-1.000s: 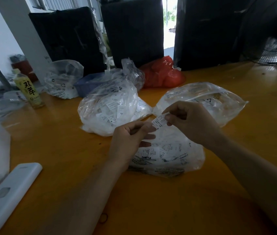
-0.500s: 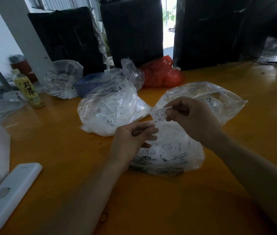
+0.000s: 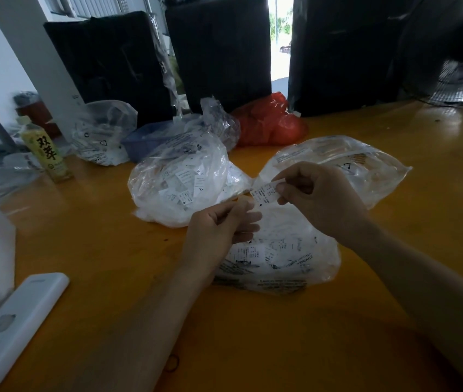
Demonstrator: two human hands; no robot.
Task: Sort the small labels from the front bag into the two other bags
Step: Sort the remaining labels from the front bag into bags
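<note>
My right hand pinches a small white printed label between thumb and fingertips, holding it in the air just above the front bag; a letter S shows at the label's lower edge. My left hand hangs just below and to the left of the label, its fingers loosely curled with the fingertips drawn together; I cannot tell whether they hold anything. Both hands hover over the front bag, a clear plastic bag of white printed labels lying on the orange wooden table. Behind the front bag and to its left stands a fuller clear bag, bulging with labels. Behind the front bag and to its right lies a flatter clear bag, its mouth turned toward the label. Further behind the front bag sit a red plastic bag, a blue tray partly hidden by crumpled clear plastic, and another small clear bag with printed markings. Well to the left of the front bag a yellow drink bottle with Chinese characters stands upright at the table's edge. Near the left front of the table lies a white oblong device. A fan with a wire guard shows far to the right behind the front bag, beside dark panels.
</note>
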